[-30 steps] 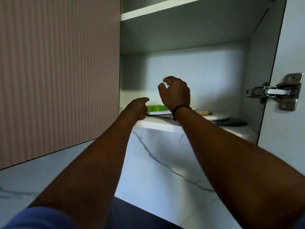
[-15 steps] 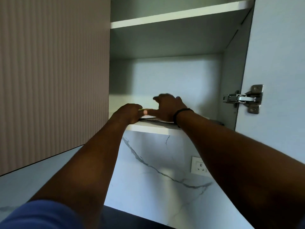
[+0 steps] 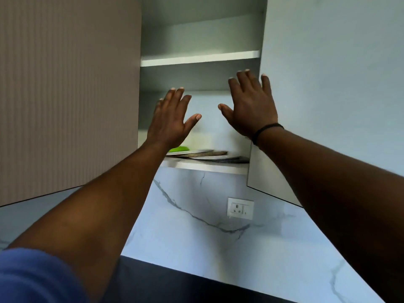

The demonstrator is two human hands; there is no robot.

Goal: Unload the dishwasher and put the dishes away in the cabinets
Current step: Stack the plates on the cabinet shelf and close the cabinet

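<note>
An open wall cabinet hangs in front of me with a white lower shelf [image 3: 209,166]. On that shelf lie several flat plates [image 3: 209,154] fanned out, and a bright green dish [image 3: 180,148] lies at their left end. My left hand [image 3: 169,121] is raised above the plates, fingers spread, holding nothing. My right hand [image 3: 249,106], with a dark band at the wrist, is raised higher with fingers spread; its fingertips lie at the left edge of the cabinet door [image 3: 328,84]. Whether they touch the door is unclear.
A ribbed beige cabinet front [image 3: 65,95] closes off the left. The upper shelf [image 3: 200,59] shows nothing on it. Below is a marble backsplash with a white wall socket [image 3: 240,208], and a dark countertop [image 3: 175,283] runs along the bottom.
Both hands have lifted off the plates on the lower shelf and opened, fingers spread. The door has swung inward, covering the hinge side. The view has tilted so the plates show again.
</note>
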